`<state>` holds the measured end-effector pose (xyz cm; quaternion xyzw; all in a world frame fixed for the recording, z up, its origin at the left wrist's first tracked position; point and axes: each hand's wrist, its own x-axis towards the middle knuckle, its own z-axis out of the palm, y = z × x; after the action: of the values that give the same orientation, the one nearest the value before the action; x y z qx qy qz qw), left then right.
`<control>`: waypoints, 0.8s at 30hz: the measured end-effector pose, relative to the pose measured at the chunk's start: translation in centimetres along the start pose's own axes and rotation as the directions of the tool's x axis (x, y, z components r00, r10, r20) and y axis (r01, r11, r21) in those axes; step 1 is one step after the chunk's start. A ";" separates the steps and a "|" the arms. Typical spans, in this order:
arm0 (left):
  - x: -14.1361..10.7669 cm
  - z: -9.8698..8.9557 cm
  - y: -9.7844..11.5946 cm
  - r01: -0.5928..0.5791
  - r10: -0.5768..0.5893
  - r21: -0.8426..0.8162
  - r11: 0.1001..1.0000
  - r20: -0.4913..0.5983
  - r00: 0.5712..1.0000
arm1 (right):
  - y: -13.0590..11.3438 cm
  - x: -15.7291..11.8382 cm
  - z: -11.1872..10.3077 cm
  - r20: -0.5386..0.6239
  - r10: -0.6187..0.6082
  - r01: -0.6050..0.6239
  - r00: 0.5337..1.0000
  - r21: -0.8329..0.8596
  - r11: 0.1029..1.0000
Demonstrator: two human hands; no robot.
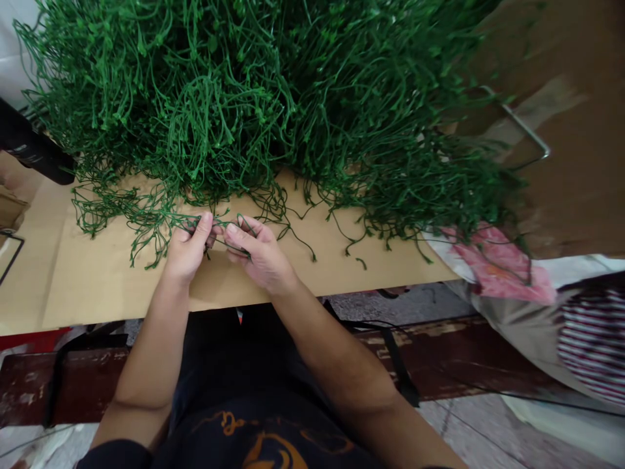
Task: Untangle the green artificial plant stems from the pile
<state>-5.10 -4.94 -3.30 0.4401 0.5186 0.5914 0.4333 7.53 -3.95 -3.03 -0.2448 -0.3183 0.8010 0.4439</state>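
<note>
A big heap of green plastic stems [219, 117] fills the back of a cardboard-covered table. Near the table's front edge, my left hand [193, 242] pinches several thin green stems between thumb and fingers; their branching ends spread out to the left on the cardboard. Close beside it on the right, my right hand [251, 246] has its thumb pressed against its fingers, holding a green stem that loops above and below the fingertips. The two hands nearly touch, with stems running between them.
Cardboard [112, 280] covers the tabletop. A black cylindrical object [36, 146] juts in at the left. On the right stand a brown carton [576, 163] with a metal wire handle [530, 133] and a pink plastic bag [502, 264]. Someone's striped clothing [593, 342] shows at the right edge.
</note>
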 end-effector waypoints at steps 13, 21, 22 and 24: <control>-0.4 0.0 1.4 0.053 -0.050 -0.234 0.971 0.020 0.999 | 0.3 0.1 0.6 0.169 -0.073 0.060 0.983 0.079 0.995; 1.1 -3.2 2.5 -0.053 0.005 -0.508 0.860 -0.096 0.995 | -2.6 -0.2 -0.9 -0.022 -0.232 0.228 0.972 -0.123 0.966; 1.1 -2.9 2.4 0.020 -0.047 -0.454 0.891 -0.049 0.998 | -3.9 0.1 -2.3 -0.075 -0.328 0.299 0.942 -0.261 0.918; 0.9 -2.3 2.3 0.085 -0.099 -0.368 0.926 -0.019 0.995 | -7.2 0.7 -6.1 -0.078 -0.541 0.393 0.837 -0.603 0.694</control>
<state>-7.67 -4.85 -1.14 0.3157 0.4273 0.6648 0.5252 15.28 1.29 -2.01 -0.3736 -0.5339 0.4917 0.5776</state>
